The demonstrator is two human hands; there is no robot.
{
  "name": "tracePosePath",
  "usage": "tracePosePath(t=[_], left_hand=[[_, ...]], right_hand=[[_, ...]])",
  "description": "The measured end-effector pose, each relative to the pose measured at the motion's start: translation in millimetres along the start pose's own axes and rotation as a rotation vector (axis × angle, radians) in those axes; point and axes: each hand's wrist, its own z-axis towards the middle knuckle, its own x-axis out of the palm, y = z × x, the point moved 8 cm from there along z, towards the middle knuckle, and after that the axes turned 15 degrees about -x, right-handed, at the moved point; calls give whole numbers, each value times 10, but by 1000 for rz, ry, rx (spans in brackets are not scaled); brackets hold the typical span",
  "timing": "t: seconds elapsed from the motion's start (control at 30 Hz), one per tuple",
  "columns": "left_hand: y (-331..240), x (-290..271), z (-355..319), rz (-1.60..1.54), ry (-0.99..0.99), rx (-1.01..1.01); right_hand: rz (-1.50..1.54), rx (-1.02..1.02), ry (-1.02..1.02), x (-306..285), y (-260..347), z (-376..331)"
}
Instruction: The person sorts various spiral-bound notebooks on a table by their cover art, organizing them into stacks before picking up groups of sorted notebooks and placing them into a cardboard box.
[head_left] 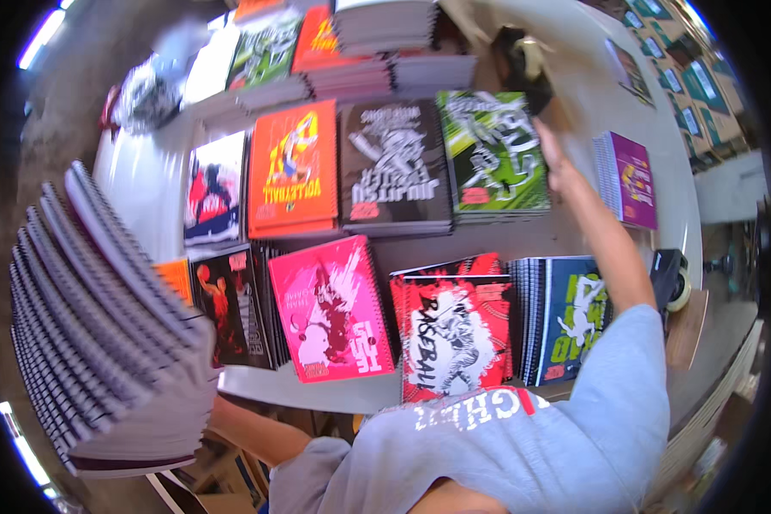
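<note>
A thick fanned stack of spiral notebooks (103, 343) rests on my left arm (253, 430) at the left, bindings outward. My left hand is hidden by the stack it supports. Across the table my right hand (553, 156) reaches to the right edge of a green notebook pile (493, 154), fingers stretched along its side and partly blurred. In the same row lie a dark grey notebook pile (394, 167), an orange one (294, 167) and a white-and-navy one (217, 193). Nearer me are pink (332, 308), red-and-white (456, 330), dark blue (565, 321) and black (231, 304) notebooks.
More notebook stacks (347, 77) stand at the far side of the white table (672, 171). A purple notebook pile (630, 180) and a tape dispenser (675, 287) are at the right. A dark object with a tape roll (533, 60) stands beyond my right hand. Cartons (702, 86) are stacked far right.
</note>
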Motion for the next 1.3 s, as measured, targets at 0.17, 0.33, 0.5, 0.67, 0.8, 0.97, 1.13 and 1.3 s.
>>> tracePosePath(t=[0.17, 0.33, 0.5, 0.67, 0.8, 0.97, 1.13, 1.3], left_hand=[[569, 363, 301, 45, 84, -140], [1213, 806, 505, 84, 184, -242], [2266, 718, 1085, 151, 400, -444], [3577, 1282, 1229, 703, -202, -686], [4368, 1015, 1560, 496, 99, -837], [4810, 639, 1777, 437, -45, -949], [4979, 362, 1864, 446, -160, -1092], [5122, 59, 1859, 449, -345, -1227]], right_hand=[[-370, -884, 21, 864, 1587, -1076], [193, -255, 674, 1587, 1588, -2189], [124, -409, 583, 652, 2001, -2584], [32, -490, 139, -351, 1921, -2231], [13, -494, 141, -906, 1835, -1843], [47, -384, 94, -1271, 1484, -1213], [220, -514, 56, -1596, 1060, -695], [324, -457, 112, -1834, 667, -306]])
